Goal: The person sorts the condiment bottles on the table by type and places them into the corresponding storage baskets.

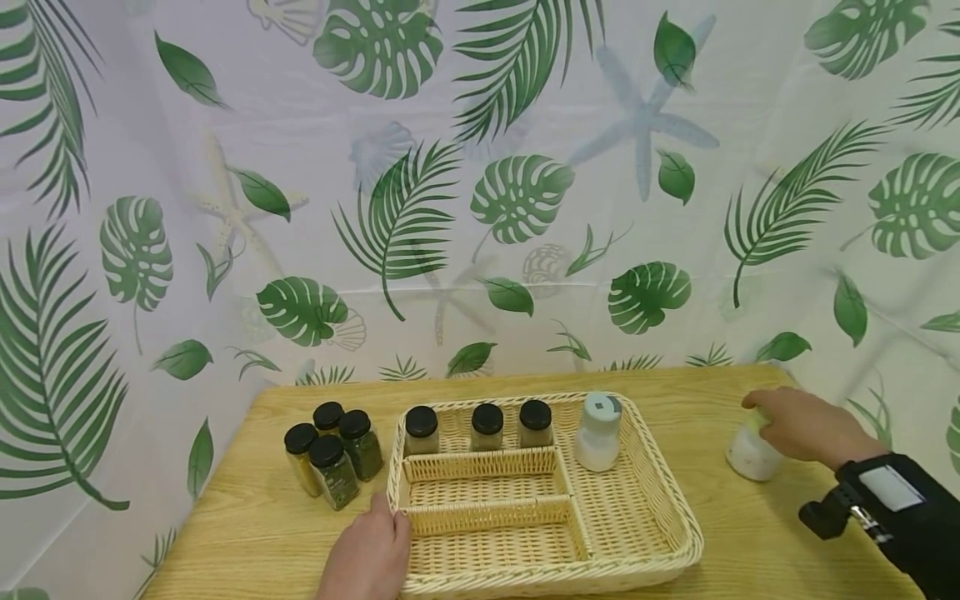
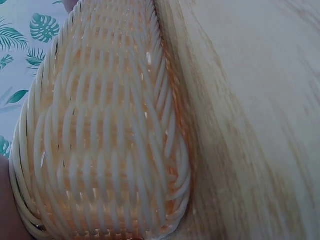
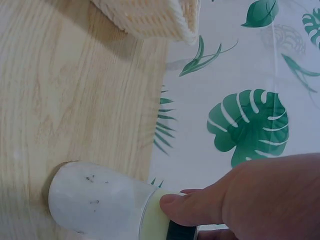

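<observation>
My right hand (image 1: 797, 423) grips the pale yellow-green cap (image 3: 154, 215) of a white bottle (image 1: 752, 454), which stands on the table at the right. In the right wrist view the thumb presses the cap's side. My left hand (image 1: 369, 550) holds the left rim of a wicker basket (image 1: 678, 533) with its thumb over the edge. The woven wall (image 2: 110, 130) fills much of the left wrist view. Inside the basket, a back compartment holds black-lidded jars (image 1: 487, 421). A white bottle with a pale green-grey cap (image 1: 600, 429) stands in the long right compartment.
Several black-lidded spice jars (image 1: 333, 475) stand in a cluster on the wooden table (image 1: 240, 517), left of the basket. Low woven dividers (image 1: 491, 515) split the basket. A leaf-patterned sheet (image 1: 480, 333) hangs behind the table and along its left side.
</observation>
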